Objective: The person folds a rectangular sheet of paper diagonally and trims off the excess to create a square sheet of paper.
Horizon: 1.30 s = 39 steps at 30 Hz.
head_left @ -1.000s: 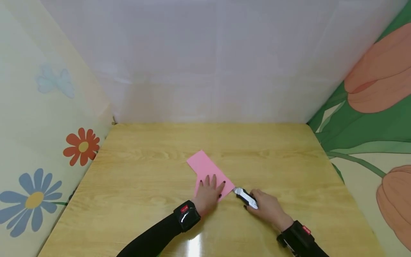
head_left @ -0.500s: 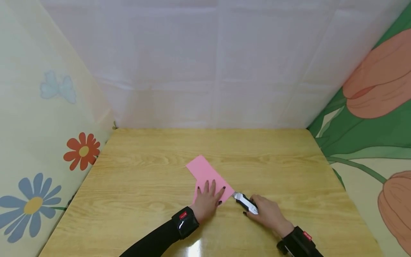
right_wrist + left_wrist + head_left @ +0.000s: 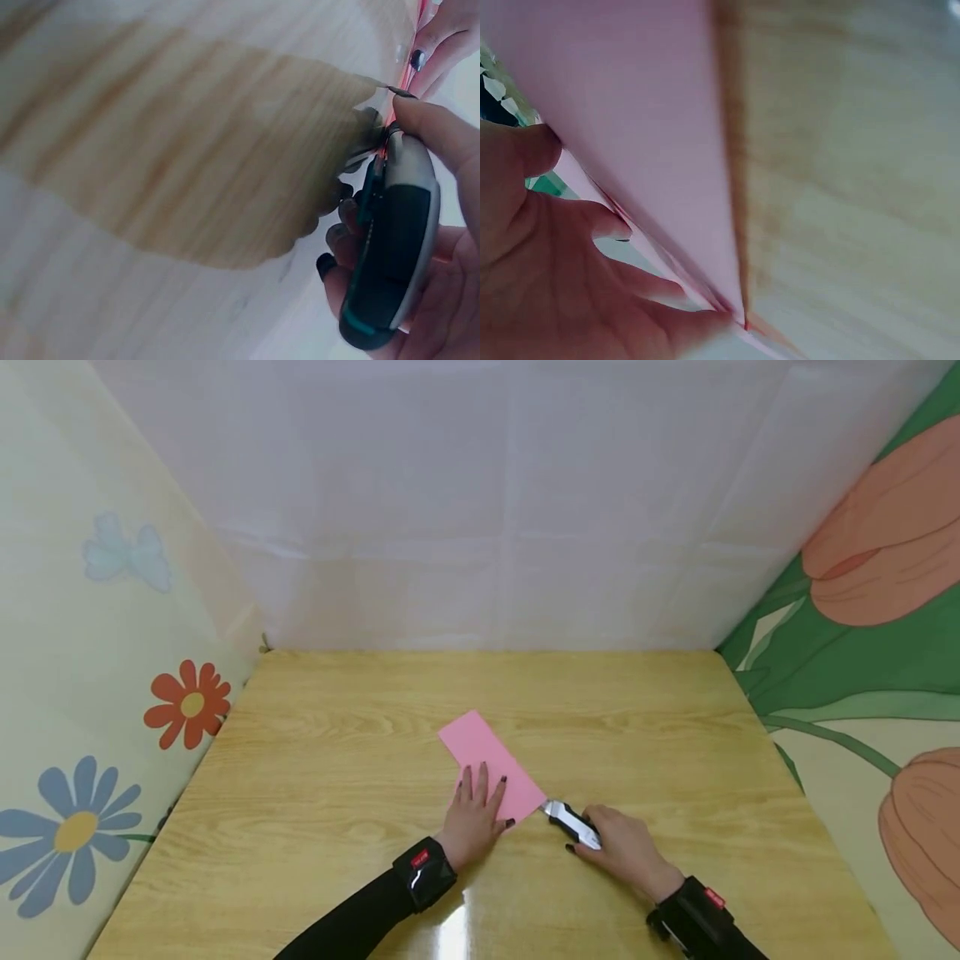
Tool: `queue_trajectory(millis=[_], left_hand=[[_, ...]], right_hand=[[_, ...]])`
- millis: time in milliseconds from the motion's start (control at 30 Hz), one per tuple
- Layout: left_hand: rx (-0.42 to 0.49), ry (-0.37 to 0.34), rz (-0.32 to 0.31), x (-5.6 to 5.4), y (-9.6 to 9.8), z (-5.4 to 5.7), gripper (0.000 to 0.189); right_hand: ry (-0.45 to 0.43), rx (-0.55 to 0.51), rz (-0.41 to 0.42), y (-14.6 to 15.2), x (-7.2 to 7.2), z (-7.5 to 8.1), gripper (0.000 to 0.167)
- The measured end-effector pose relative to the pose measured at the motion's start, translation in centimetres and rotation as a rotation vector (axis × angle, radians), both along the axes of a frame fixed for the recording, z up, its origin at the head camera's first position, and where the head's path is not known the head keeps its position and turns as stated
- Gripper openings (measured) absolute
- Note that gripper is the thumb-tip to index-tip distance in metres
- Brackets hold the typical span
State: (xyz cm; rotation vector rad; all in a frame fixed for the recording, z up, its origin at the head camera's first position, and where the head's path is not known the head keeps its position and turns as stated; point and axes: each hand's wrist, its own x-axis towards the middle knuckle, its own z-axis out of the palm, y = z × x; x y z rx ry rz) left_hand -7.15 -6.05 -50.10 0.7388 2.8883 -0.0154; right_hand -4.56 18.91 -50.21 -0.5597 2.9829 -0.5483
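Observation:
A folded sheet of pink paper [image 3: 487,752] lies slantwise on the table. My left hand [image 3: 471,822] rests on its lower left part with straight, spread fingers, covering some of the near edge. In the left wrist view the fingertips meet the paper [image 3: 645,150] along its edge. My right hand [image 3: 626,852] grips a white and black utility knife [image 3: 576,827] to the right, its front end at the paper's right corner. The right wrist view shows the fingers wrapped round the dark, rounded handle [image 3: 394,240] of the knife, thumb towards the front end.
The wooden table [image 3: 337,718] stretches out on all sides of the paper. A white sheet [image 3: 495,510] hangs behind its back edge. Flower-printed cloths, a left one [image 3: 82,635] and a right one [image 3: 840,693], flank the table.
My left hand has slid a little left across the paper, baring more of its right part. The utility knife stays at the right corner in my right hand. The head view shifted slightly up and down.

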Motion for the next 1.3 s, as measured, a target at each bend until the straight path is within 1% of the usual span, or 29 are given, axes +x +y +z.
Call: queue_trajectory(millis=[67,133,267,400,600,733,867,967,1100,1167,1233,1300], left_hand=[[0.019,-0.007,0.037,0.1,-0.1,0.0,0.058],[0.029,-0.02,0.054,0.2,-0.2,0.1,0.058],[0.015,-0.025,0.043,0.0,-0.1,0.4,0.058],[-0.003,-0.027,0.027,-0.3,-0.1,0.3,0.059],[0.001,-0.013,0.013,-0.4,-0.3,0.2,0.06],[-0.005,0.002,-0.005,-0.5,-0.4,0.3,0.061],[-0.035,-0.001,-0.022,-0.6,-0.6,0.3,0.062],[-0.048,-0.005,-0.045,-0.7,-0.9,0.2,0.062],[-0.01,-0.012,-0.087,-1.1,-1.6,0.4,0.062],[0.016,-0.011,-0.108,-1.3,-2.0,0.3,0.063],[0.047,-0.029,-0.127,-1.5,-2.5,0.5,0.064],[0.062,-0.027,-0.149,-1.6,-3.0,0.5,0.064]], right_hand=[[-0.001,0.007,0.0,0.1,0.0,0.0,0.034],[-0.005,0.009,0.001,0.2,0.0,-0.1,0.034],[0.009,0.014,-0.006,0.4,0.1,-0.1,0.035],[0.025,0.018,-0.002,0.5,0.0,-0.1,0.035],[0.012,0.012,0.017,0.4,-0.2,0.1,0.034],[0.005,0.039,0.003,0.8,-0.2,0.3,0.033],[0.042,0.039,0.022,1.3,0.1,0.2,0.032],[0.069,0.018,0.043,1.6,0.2,0.0,0.032],[0.078,0.002,0.054,1.8,0.4,0.0,0.032],[0.074,0.006,0.061,1.7,0.4,0.0,0.032],[0.075,0.01,0.077,1.6,0.4,0.1,0.032],[0.076,0.02,0.091,1.5,0.5,0.1,0.033]])
